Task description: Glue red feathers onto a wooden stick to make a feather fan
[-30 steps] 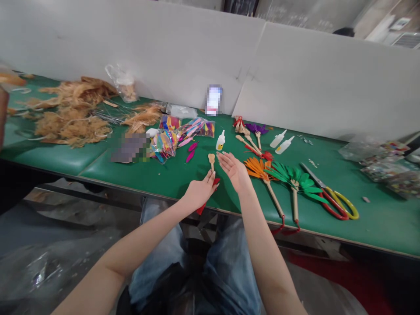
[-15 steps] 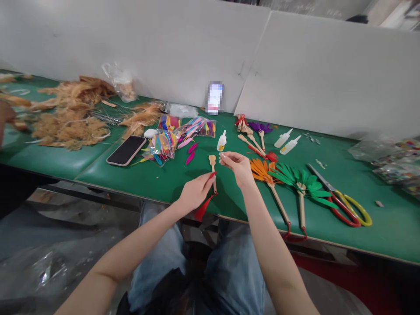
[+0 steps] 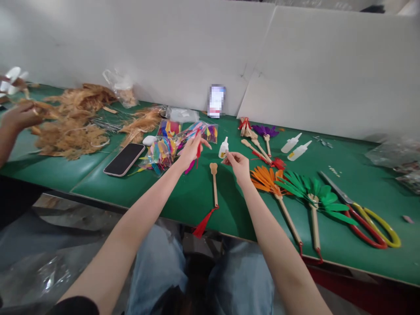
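Observation:
My left hand [image 3: 192, 151] reaches over the plastic bags of coloured feathers [image 3: 166, 148], a slim red feather [image 3: 198, 148] held among its fingers. Partly hidden below it lie magenta feathers [image 3: 190, 167]. My right hand [image 3: 239, 165] is closed in a pinch beside an upright small glue bottle [image 3: 223, 149]; what the fingertips hold, if anything, is too small to make out. Between my arms a wooden stick [image 3: 215, 186] with a rounded, lobed head lies on the green table, its red tassel [image 3: 204, 224] hanging over the front edge.
To the right lie orange [image 3: 266, 179] and green feather fans [image 3: 308, 188], large scissors [image 3: 361, 214] and two more glue bottles [image 3: 297, 146]. A dark phone [image 3: 124, 159] rests at left. Another person's hand [image 3: 22, 114] handles tan fibre. A lit phone [image 3: 216, 101] leans against the wall.
My left hand has left the wooden stick and moved up and left to the feathers, carrying the red feather. My right hand remains pinched by the glue bottle. The camera view has shifted slightly.

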Demonstrator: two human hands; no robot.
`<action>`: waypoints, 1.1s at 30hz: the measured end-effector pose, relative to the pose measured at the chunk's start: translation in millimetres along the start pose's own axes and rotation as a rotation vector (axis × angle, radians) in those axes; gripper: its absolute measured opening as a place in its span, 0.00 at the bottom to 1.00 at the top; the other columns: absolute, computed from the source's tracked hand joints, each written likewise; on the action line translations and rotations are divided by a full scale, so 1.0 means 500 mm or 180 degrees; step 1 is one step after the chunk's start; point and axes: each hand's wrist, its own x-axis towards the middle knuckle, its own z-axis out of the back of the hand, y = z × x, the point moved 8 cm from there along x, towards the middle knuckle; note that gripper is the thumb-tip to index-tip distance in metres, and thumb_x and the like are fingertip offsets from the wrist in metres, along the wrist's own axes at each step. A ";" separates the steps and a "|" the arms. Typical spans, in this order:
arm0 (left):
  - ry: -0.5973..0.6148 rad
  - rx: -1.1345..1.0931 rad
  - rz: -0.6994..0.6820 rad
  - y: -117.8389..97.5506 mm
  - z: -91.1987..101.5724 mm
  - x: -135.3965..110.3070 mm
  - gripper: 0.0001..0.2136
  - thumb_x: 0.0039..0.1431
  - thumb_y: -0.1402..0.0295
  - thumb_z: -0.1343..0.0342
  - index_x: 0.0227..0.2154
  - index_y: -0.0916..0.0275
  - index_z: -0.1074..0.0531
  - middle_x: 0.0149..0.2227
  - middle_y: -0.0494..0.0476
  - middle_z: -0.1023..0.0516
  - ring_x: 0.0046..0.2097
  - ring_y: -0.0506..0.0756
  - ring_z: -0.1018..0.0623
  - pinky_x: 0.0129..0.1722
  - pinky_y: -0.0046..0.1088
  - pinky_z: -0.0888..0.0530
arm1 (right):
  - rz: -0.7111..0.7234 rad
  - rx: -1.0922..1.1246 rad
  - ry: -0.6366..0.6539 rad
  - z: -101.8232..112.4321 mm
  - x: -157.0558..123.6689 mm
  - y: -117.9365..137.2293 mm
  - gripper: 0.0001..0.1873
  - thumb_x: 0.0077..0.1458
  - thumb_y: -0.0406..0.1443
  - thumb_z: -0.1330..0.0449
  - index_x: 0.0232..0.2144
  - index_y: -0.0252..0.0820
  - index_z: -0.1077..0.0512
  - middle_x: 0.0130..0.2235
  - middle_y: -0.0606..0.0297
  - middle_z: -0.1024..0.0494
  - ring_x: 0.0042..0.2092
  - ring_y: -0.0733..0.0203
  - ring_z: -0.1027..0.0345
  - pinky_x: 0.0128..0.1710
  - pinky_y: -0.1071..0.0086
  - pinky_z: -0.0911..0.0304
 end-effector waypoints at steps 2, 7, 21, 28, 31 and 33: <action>0.0499 0.0176 0.0035 0.000 -0.038 0.022 0.24 0.59 0.47 0.56 0.28 0.63 0.26 0.16 0.45 0.44 0.16 0.44 0.44 0.15 0.20 0.46 | -0.0028 -0.0030 0.0050 -0.001 0.005 -0.004 0.21 0.41 0.52 0.36 0.23 0.40 0.28 0.21 0.68 0.28 0.22 0.66 0.34 0.27 0.69 0.33; 0.1203 0.0426 0.0313 0.019 -0.084 0.018 0.19 0.56 0.50 0.49 0.33 0.62 0.25 0.18 0.45 0.41 0.19 0.44 0.39 0.19 0.20 0.41 | -0.0204 -0.0137 0.0673 -0.021 -0.007 0.003 0.23 0.43 0.54 0.38 0.24 0.39 0.29 0.23 0.67 0.27 0.18 0.69 0.37 0.20 0.71 0.37; 0.0990 0.0153 -0.0154 0.003 -0.106 -0.003 0.16 0.60 0.55 0.50 0.41 0.63 0.28 0.22 0.48 0.32 0.20 0.44 0.37 0.18 0.21 0.41 | -0.0310 -0.0405 0.1475 -0.072 -0.044 0.023 0.18 0.47 0.49 0.37 0.24 0.40 0.29 0.16 0.74 0.37 0.16 0.73 0.49 0.15 0.74 0.53; -0.0032 0.0084 -0.0221 0.028 -0.016 0.039 0.16 0.61 0.56 0.53 0.30 0.64 0.28 0.17 0.45 0.39 0.17 0.43 0.41 0.16 0.21 0.46 | -0.0706 -0.0410 0.0753 -0.007 -0.021 -0.002 0.20 0.45 0.50 0.36 0.26 0.37 0.27 0.25 0.61 0.23 0.18 0.69 0.37 0.19 0.73 0.38; -0.0090 0.0121 -0.0225 0.032 -0.009 0.041 0.16 0.61 0.57 0.52 0.28 0.64 0.28 0.16 0.45 0.40 0.17 0.44 0.41 0.17 0.21 0.46 | -0.0995 -0.0492 0.0749 0.010 -0.023 -0.019 0.22 0.46 0.51 0.37 0.25 0.35 0.25 0.26 0.58 0.22 0.18 0.69 0.36 0.20 0.73 0.36; -0.0039 0.0200 -0.0211 0.032 -0.013 0.039 0.16 0.61 0.57 0.51 0.28 0.65 0.28 0.16 0.45 0.40 0.17 0.44 0.41 0.17 0.21 0.45 | -0.0972 -0.0511 0.0816 0.013 -0.023 -0.022 0.22 0.46 0.51 0.37 0.25 0.35 0.24 0.25 0.59 0.22 0.18 0.71 0.38 0.19 0.74 0.38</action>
